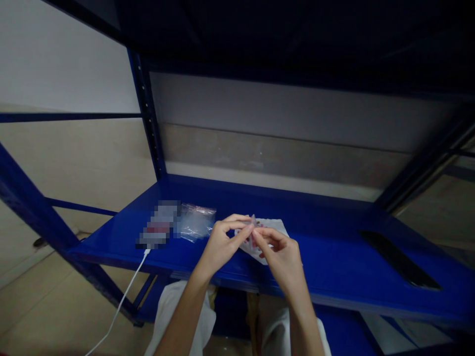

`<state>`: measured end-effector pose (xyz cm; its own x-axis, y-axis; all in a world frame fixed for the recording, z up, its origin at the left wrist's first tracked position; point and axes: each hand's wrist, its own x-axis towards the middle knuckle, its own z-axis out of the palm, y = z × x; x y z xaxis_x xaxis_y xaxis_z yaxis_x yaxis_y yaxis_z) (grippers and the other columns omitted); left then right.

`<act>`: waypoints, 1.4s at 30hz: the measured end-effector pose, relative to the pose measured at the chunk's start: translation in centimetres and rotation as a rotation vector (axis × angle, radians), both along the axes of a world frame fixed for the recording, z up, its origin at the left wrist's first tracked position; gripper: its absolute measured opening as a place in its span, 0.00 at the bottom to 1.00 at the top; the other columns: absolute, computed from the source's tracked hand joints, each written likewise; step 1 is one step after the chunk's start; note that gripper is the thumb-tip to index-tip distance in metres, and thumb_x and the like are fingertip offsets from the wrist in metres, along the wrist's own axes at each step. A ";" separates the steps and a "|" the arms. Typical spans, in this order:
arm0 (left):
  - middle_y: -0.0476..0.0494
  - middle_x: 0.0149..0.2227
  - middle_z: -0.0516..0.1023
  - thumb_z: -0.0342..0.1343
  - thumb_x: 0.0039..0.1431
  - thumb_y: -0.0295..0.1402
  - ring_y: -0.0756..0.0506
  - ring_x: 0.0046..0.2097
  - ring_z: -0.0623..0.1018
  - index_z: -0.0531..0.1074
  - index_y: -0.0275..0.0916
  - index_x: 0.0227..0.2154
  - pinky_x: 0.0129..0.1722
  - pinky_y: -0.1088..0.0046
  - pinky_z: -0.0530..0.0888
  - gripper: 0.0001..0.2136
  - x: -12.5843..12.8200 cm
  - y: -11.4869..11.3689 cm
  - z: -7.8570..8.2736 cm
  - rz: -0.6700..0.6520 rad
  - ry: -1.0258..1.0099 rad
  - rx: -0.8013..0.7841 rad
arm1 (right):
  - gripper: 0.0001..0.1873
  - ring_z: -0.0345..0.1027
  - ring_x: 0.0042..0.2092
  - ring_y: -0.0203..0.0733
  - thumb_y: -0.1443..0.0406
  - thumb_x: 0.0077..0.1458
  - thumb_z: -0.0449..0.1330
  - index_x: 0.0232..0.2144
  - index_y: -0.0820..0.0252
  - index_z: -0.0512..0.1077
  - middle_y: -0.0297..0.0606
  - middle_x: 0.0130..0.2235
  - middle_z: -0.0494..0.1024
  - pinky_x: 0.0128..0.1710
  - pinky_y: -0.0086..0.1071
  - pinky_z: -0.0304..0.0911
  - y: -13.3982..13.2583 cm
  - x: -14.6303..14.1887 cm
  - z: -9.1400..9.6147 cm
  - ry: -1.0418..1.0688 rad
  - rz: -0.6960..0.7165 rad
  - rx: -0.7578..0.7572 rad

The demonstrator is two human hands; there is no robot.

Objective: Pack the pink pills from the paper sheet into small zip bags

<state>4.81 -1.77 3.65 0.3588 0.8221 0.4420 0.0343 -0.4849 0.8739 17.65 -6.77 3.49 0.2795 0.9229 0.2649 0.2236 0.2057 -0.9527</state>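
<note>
My left hand (229,237) and my right hand (276,247) meet above the blue shelf, thumbs and forefingers pinched on a small clear plastic bag (253,220). The bag stands up between the fingertips, and its lower part is partly hidden by the hands. Beneath them lies a white sheet (272,225) that looks like paper or cloth, with small reddish and dark bits on it, too small to name. Left of my left hand, a stack of clear zip bags (197,222) with a red strip along the top lies flat.
A blurred-out device (159,225) with a white cable (126,291) running off the front edge lies at the left. A long black flat object (401,259) rests at the right of the blue shelf (326,217). A rack post (146,113) stands at back left; another shelf hangs overhead.
</note>
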 end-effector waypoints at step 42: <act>0.43 0.40 0.75 0.52 0.53 0.29 0.45 0.46 0.73 0.72 0.38 0.23 0.46 0.66 0.67 0.07 2.9 -0.3 -2.1 0.291 0.172 0.200 | 0.10 0.70 0.27 0.38 0.60 0.51 0.57 0.26 0.59 0.75 0.38 0.28 0.77 0.26 0.29 0.64 0.7 1.6 -1.7 -0.388 -0.177 0.158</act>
